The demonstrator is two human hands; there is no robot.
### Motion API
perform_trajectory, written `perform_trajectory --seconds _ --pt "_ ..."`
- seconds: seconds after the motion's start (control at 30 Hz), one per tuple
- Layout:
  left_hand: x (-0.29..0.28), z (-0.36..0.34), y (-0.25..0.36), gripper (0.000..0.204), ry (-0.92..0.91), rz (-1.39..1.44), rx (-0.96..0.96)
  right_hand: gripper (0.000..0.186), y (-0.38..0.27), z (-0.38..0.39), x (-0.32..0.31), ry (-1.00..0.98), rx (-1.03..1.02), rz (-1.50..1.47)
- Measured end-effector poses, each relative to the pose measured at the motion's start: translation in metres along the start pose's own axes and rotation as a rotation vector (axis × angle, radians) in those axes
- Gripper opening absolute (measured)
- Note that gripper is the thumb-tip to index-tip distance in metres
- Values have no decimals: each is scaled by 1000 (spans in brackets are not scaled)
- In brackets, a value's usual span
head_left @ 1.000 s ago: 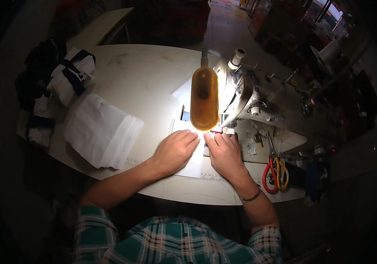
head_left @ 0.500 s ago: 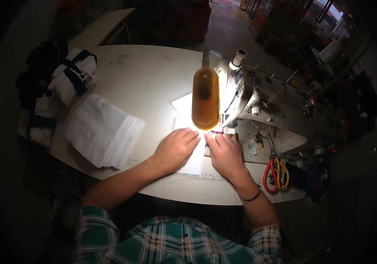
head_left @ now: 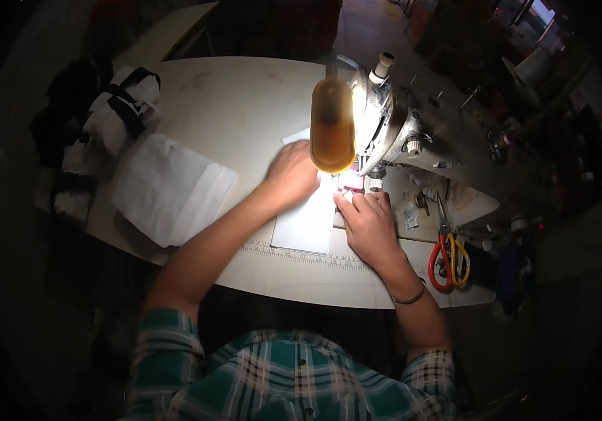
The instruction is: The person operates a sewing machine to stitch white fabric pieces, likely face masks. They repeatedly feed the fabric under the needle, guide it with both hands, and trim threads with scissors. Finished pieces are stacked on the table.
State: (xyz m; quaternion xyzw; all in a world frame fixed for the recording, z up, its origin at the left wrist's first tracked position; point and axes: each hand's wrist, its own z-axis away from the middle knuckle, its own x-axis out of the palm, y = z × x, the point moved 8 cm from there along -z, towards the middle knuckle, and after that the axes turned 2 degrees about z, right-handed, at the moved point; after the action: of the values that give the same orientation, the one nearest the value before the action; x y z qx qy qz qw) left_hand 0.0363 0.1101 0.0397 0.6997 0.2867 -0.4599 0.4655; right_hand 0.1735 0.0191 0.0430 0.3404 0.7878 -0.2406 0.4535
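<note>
Left hand (head_left: 295,172) palm-down across the top of the white fabric panel (head_left: 304,223), fingers partly hidden by the amber lamp head (head_left: 332,126), so no telling its grip; right hand (head_left: 369,219) at four o'clock from it, fingers bent by the panel's right edge, pinching or merely resting, I can't tell. That panel lies at the right hand's nine o'clock, and uneven pressure could skew it, while fingers straying toward the sewing machine (head_left: 400,130) at twelve could get nipped.
</note>
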Motion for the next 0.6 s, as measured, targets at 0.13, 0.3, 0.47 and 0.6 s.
perform_trajectory --seconds 0.13,0.3,0.47,0.6 --pt "0 -36 -24 40 336 39 95 31 0 2 -6 27 1 -11" --pt "-23 4 -8 29 427 164 72 25 4 14 -21 42 76 -97" --pt "-25 107 54 26 60 345 353 24 -14 15 -41 38 33 -197" --pt "-25 132 65 27 84 228 389 28 -28 31 -41 -47 -24 -242"
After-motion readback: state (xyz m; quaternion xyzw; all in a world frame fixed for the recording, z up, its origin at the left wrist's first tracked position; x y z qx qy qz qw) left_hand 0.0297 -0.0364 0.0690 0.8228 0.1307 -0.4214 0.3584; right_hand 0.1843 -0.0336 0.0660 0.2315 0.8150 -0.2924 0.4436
